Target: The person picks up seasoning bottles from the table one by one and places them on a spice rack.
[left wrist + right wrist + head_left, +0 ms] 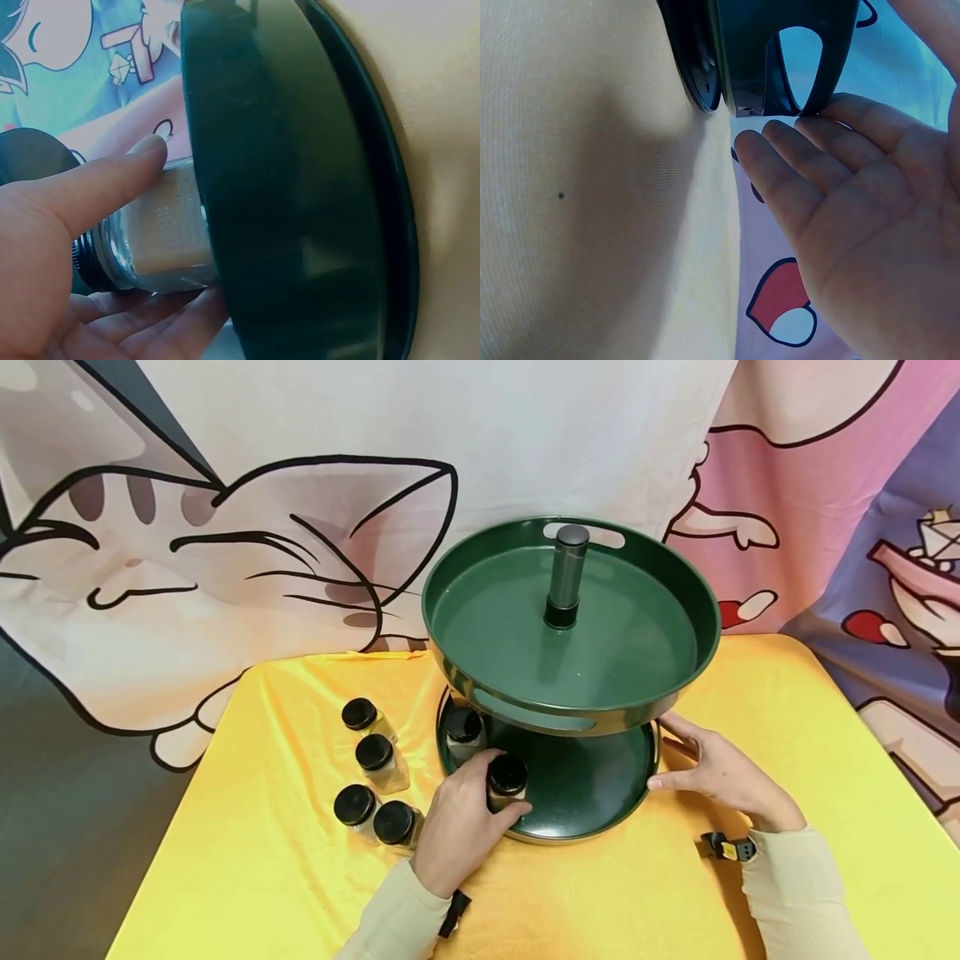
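A two-tier green round tray stand has an upper tray [637,652] above a lower tray [585,793]. My left hand [459,822] grips a glass spice jar [507,777] with a black lid, at the front left of the lower tray. In the left wrist view, pale contents show through the jar [169,225], and the tray wall [292,187] hides its base. Behind it, a second black-lidded jar [465,731] stands inside the lower tray. My right hand [716,772] is at that tray's right side, its fairly straight fingers [780,172] right at the wall with an oval cutout.
Left of the stand, several black-lidded jars [382,764] stand on the yellow tablecloth [262,843]. A dark central post [567,578] rises through the upper tray, which overhangs the lower one. Behind the table hangs a printed cartoon cloth [300,568].
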Available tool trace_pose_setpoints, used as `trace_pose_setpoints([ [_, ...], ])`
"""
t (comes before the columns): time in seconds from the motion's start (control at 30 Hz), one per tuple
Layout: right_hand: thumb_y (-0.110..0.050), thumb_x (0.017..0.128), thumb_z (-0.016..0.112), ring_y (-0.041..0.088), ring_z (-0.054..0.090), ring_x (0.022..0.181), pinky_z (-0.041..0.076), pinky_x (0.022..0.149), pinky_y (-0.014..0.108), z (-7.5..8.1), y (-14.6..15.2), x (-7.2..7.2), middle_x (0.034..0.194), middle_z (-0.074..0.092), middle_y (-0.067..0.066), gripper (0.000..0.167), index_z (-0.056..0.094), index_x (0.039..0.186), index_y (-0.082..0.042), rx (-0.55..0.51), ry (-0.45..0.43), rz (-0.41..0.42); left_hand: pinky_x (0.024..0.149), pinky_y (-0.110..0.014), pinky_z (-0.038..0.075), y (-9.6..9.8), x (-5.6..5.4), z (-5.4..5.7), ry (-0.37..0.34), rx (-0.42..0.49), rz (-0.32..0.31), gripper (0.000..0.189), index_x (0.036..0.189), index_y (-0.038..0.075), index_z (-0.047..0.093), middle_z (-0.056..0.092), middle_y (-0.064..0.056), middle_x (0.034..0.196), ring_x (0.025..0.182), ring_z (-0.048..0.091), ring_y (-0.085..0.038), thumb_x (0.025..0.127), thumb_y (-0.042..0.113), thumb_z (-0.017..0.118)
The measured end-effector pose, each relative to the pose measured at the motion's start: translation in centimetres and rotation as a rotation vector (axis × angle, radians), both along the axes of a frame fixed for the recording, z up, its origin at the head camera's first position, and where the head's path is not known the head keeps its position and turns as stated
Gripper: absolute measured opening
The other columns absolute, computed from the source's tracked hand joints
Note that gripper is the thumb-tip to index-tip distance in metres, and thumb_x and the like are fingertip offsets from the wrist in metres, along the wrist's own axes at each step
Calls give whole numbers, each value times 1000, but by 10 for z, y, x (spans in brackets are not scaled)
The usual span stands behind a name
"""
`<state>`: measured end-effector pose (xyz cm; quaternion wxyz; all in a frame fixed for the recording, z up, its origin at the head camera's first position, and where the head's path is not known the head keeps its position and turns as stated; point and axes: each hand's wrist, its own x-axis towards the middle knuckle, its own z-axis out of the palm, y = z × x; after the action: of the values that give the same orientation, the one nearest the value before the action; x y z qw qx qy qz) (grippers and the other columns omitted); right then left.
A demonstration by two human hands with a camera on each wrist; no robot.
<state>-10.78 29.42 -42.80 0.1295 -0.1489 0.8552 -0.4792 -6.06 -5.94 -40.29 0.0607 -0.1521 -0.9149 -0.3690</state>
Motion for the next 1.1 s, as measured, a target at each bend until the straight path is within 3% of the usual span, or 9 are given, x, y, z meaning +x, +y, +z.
trace_pose_setpoints([
  [0.3, -22, 82, 85, 38, 27, 146, 29, 101, 5, -4, 2, -1, 162, 28, 12, 98, 26, 160, -18, 8, 23, 7, 89, -38, 55, -6, 3, 11, 12, -21, 9, 69, 132, 10, 59, 64, -4, 128, 109, 66, -19, 75, 31, 91],
  [0.53, -20, 82, 84, 0, 30, 142, 30, 103, 6, -5, 5, -2, 162, 30, 10, 96, 27, 160, -21, -4, 28, 20, 87, -36, 56, -15, 5, 23, 47, -36, 17, 74, 135, 11, 57, 64, -2, 129, 107, 67, -18, 73, 29, 92],
  [0.6, -20, 83, 84, 3, 30, 143, 30, 103, 7, -5, 5, -2, 162, 30, 10, 95, 28, 160, -21, -13, 21, 20, 87, -35, 56, -18, 5, 26, 56, -29, 15, 75, 136, 10, 56, 64, -2, 128, 107, 67, -19, 72, 26, 93],
  [0.77, -18, 87, 80, 37, 28, 147, 32, 103, 7, -4, 6, -1, 162, 29, 10, 88, 29, 159, -21, -41, -15, 19, 87, -31, 56, -26, 4, 32, 96, -12, 18, 73, 135, 7, 56, 66, -5, 127, 107, 68, -21, 73, 19, 92],
  [0.9, -17, 94, 73, 40, 30, 145, 34, 103, 9, -3, 8, -1, 162, 31, 11, 78, 30, 159, -19, -52, -10, 23, 85, -33, 57, -33, 3, 36, 127, -31, 33, 72, 134, 7, 57, 66, -6, 127, 102, 68, -20, 73, 19, 92],
  [1.0, -16, 99, 65, 28, 38, 142, 37, 102, 12, -3, 9, -1, 160, 32, 15, 68, 32, 158, -11, -69, -3, 23, 84, -35, 57, -39, 3, 39, 146, -60, 53, 71, 134, 7, 58, 67, -6, 127, 98, 69, -21, 73, 18, 92],
  [1.1, -16, 102, 60, 8, 40, 139, 37, 102, 11, -2, 9, 0, 158, 35, 18, 60, 34, 156, -6, -66, 14, 17, 83, -36, 57, -46, 3, 43, 163, -80, 77, 71, 134, 7, 58, 66, -6, 127, 98, 69, -23, 73, 17, 93],
])
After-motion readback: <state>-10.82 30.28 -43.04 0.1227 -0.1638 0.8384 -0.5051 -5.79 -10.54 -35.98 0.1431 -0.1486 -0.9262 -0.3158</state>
